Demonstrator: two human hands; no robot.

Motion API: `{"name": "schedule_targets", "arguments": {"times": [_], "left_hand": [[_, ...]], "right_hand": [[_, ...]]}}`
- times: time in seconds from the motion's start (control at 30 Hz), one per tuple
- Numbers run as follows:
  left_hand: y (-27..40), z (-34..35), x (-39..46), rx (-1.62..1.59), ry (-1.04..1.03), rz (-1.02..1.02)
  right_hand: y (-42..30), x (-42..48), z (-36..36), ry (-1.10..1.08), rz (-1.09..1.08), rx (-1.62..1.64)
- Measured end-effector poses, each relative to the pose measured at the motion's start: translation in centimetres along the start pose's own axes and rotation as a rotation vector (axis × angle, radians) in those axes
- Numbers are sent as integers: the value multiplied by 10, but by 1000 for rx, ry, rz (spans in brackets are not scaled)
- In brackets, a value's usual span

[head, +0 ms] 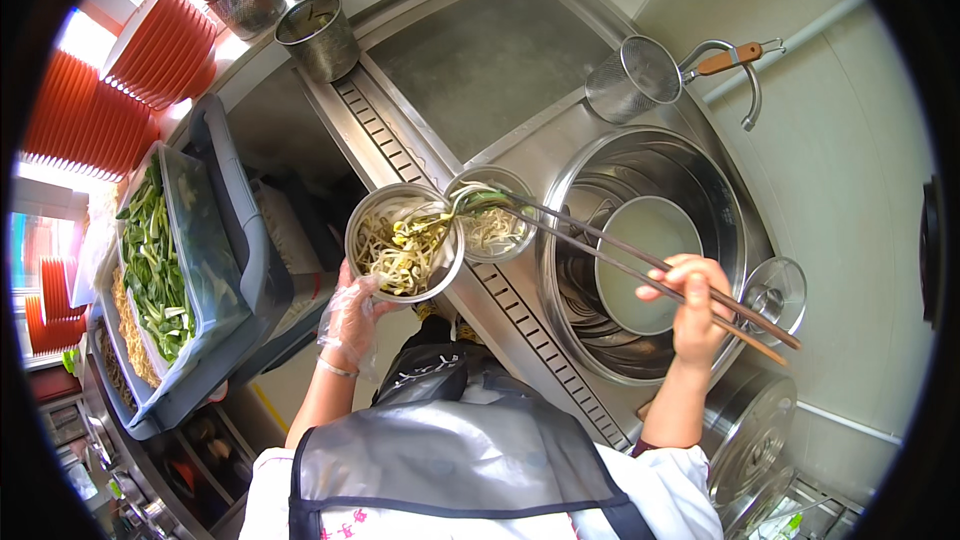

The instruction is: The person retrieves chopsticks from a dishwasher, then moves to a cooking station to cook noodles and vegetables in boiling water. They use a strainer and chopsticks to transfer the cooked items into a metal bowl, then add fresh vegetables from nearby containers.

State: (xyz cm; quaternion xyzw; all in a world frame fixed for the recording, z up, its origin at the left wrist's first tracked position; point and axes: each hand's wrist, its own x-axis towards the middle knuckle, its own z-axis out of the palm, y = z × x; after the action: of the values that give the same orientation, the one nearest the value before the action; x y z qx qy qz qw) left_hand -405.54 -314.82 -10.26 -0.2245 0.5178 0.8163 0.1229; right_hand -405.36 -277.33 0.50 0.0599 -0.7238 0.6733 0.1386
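Observation:
My left hand [352, 311], in a transparent plastic glove, grips a round metal container [355, 266] by its lower left side. Yellow-headed bean sprouts [405, 247] and pale strands fill it. In my right hand [694, 296] is a pair of long brown chopsticks [600, 240], slanting leftward over a large pot. Their tips meet a clump of green and white strands [480, 197] bridging the held container and a second round container [519, 253]. That second one stands on the steel counter beside the slotted drain and holds pale sprouts [491, 231].
A deep steel pot [559, 315] contains a round vessel of cloudy liquid [649, 300]. Steam rises over a wide basin [487, 52]. A mesh strainer [634, 82] stands behind the pot. Leafy greens [154, 262] fill a tub at left, near stacked red bowls [161, 52].

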Motion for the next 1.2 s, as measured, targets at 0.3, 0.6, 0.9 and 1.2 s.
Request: {"name": "schedule_targets", "arguments": {"times": [0.3, 0.6, 0.9, 1.2], "left_hand": [[-4, -11, 1, -1, 8, -3], [-5, -7, 2, -34, -15, -16], [-3, -8, 7, -22, -29, -12], [-2, -8, 9, -22, -18, -7]], "right_hand": [[29, 4, 15, -196, 179, -139], [4, 25, -20, -198, 158, -23], [66, 27, 1, -7, 275, 128], [42, 12, -33, 128, 269, 255]]}}
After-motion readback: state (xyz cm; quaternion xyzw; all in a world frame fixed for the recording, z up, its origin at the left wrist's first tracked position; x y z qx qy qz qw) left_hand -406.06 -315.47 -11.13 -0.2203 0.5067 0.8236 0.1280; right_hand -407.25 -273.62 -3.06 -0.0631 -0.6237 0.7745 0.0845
